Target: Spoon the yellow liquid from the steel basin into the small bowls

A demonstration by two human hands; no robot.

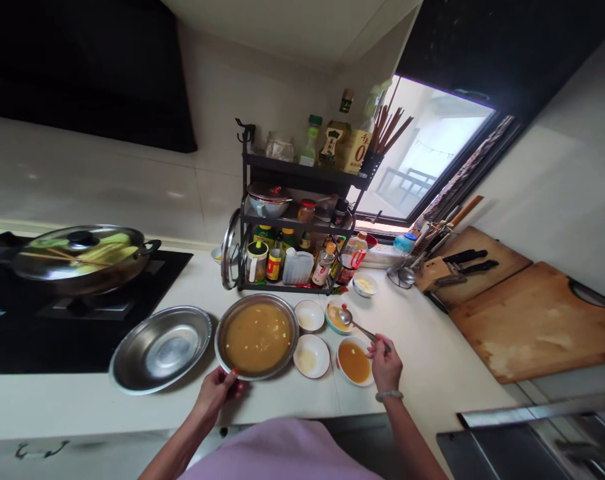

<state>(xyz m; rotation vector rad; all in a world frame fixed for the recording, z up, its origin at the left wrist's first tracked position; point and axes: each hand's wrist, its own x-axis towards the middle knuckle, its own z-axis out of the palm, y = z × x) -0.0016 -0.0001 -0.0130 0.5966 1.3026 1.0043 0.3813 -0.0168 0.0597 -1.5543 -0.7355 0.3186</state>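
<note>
My left hand (220, 392) grips the near rim of a metal bowl (221, 357), thumb on top. Brown liquid (257, 337) with small pale bits fills much of it. In my right hand (386, 367) is a metal spoon (365, 331), its head over a small bowl (336, 325) with orange-brown contents. Whether the spoon touches those contents I cannot tell. Just below it, close to my right hand, another small bowl (355, 361) holds orange-brown liquid. Two white bowls stand between these and the metal bowl: a farther one (309, 316) and a nearer one (312, 356) with some pale residue.
An empty metal basin (165, 350) stands at the left, by the stove with a lidded pan (82, 257). Behind the bowls rises a black rack (302, 221) of bottles and jars. A small bowl (365, 285), knives (465, 257) and a cutting board (537, 320) are at the right.
</note>
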